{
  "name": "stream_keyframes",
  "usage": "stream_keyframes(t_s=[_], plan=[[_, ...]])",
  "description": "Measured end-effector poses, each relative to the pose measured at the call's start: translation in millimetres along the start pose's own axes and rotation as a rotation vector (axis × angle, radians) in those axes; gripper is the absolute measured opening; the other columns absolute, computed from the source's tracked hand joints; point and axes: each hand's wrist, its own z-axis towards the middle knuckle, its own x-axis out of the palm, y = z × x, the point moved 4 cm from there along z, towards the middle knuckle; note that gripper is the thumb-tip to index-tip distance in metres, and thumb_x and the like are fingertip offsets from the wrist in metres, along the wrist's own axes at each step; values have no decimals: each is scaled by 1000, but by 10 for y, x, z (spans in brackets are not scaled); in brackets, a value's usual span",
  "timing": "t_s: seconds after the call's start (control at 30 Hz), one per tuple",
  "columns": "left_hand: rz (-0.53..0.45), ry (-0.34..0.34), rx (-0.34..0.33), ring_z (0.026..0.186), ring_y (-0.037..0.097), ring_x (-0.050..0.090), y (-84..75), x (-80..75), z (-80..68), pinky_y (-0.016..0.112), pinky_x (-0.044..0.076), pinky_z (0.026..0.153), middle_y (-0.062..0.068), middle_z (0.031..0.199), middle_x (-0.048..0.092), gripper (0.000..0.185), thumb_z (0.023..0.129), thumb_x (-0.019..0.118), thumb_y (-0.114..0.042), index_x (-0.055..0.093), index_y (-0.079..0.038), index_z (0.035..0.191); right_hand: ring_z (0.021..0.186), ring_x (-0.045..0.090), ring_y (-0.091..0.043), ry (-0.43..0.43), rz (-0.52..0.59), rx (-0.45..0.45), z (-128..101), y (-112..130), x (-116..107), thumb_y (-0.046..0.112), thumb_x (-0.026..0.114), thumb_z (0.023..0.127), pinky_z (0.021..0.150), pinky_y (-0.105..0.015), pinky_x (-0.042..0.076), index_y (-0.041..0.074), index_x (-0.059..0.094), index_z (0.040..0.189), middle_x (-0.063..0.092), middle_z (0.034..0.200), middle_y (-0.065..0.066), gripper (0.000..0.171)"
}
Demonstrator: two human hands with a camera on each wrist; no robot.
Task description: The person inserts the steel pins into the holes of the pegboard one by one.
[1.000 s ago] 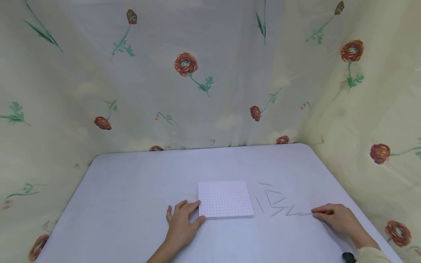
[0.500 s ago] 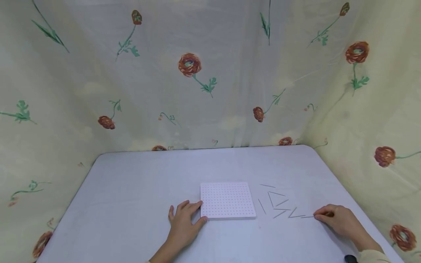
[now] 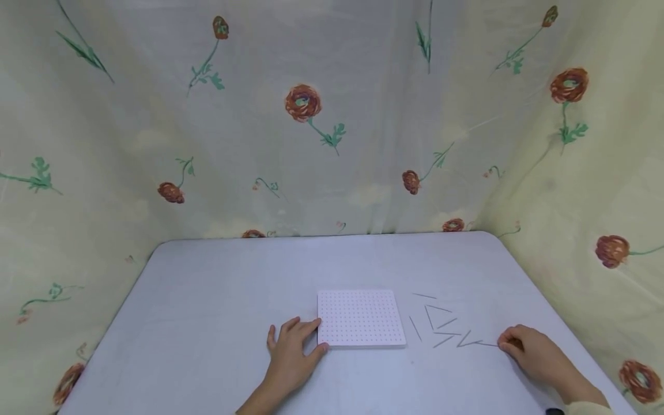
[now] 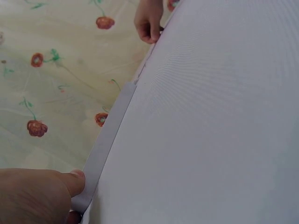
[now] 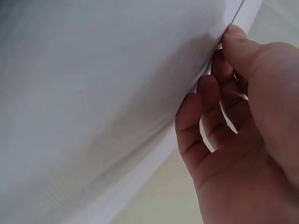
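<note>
A white pegboard [image 3: 360, 318] dotted with small holes lies flat on the white table [image 3: 218, 300]. My left hand [image 3: 301, 340] rests flat beside it, straight fingers touching its left edge; the left wrist view shows the thumb [image 4: 70, 183] against the board's edge [image 4: 110, 135]. Several thin grey sticks [image 3: 438, 323] lie scattered to the right of the board. My right hand [image 3: 503, 344] pinches the right end of the nearest stick [image 3: 485, 344] on the table. In the right wrist view the curled fingers [image 5: 208, 93] and thumb meet at the stick [image 5: 237, 13].
Cream cloth printed with red flowers [image 3: 303, 104] hangs round the back and both sides of the table. The table's right edge [image 3: 550, 300] runs close to my right hand.
The right hand's fingers have drawn in a little at the stick's end. The left hand and the board have stayed put; the view has shifted slightly.
</note>
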Motion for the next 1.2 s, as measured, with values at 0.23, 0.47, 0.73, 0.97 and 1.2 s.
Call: stream_keyframes(t_s=[0.23,0.47,0.73,0.97,1.2], plan=[[14,-1,5,130,30,41,-31,-1,22,67,4,107,-2,121,65,51,78,73,-42,61,-24,124,67,44,-1,-35,-22,-21,-17,0,5,16,71,81,60,-25,41,19,63,78,55,74,8,9],[7,-2,10,130,30,42,-54,-7,6,67,4,106,-2,120,66,51,78,74,-40,62,-23,124,67,52,3,-72,27,35,-55,-47,-78,24,77,75,61,-25,45,21,69,79,63,75,10,10],[6,-11,11,129,29,42,-57,15,1,67,4,106,-3,119,66,51,77,74,-39,62,-24,124,66,44,7,-48,7,-47,-49,-6,-90,19,74,78,61,-23,43,22,66,76,55,72,13,9],[11,-8,5,129,30,42,-28,15,-18,67,4,106,-2,119,66,51,77,74,-40,62,-24,124,65,37,3,-17,-39,-145,-40,96,-44,11,69,82,58,-22,38,20,57,73,44,70,11,17],[28,-15,19,129,30,43,-23,-5,-3,67,6,106,-2,119,66,50,78,73,-41,62,-23,123,65,35,-1,-20,-131,-222,-32,208,-54,8,66,83,58,-22,35,20,49,70,39,69,10,25]])
